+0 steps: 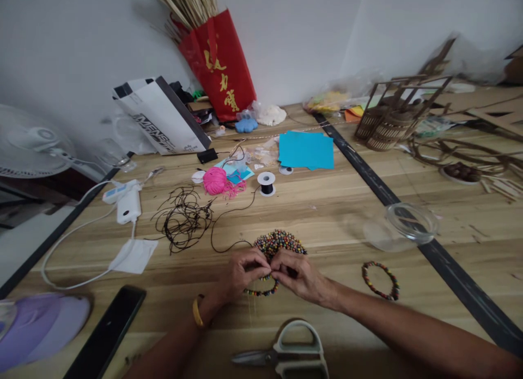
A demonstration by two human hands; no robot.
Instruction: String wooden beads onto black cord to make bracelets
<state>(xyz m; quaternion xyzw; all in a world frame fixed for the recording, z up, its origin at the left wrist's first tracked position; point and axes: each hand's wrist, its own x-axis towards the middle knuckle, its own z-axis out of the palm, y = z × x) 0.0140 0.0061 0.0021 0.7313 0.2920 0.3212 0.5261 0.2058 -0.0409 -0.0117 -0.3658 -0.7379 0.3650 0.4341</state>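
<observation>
Both hands meet over a loop of small multicoloured beads, a beaded bracelet [261, 293], which hangs below the fingers near the tabletop. My left hand [243, 270] pinches at the bracelet's upper end, thumb against forefinger. Pressed close beside it, my right hand [300, 274] pinches the same spot; the exact bit of string or bead between the fingertips is too small to make out. Fine pale thread ends trail beneath the loop. Just beyond the fingers lies a heap of loose coloured beads [280, 242], partly covered by the hands. A black cord [229, 250] runs behind my left hand.
Scissors [281, 357] lie in front of me. A finished-looking beaded bracelet [381, 281] and a clear jar [402, 226] are at right. Further back sit a spool of black cord [267, 184], pink yarn [215, 181] and tangled cord [183, 218]. A phone [108, 330] rests at left.
</observation>
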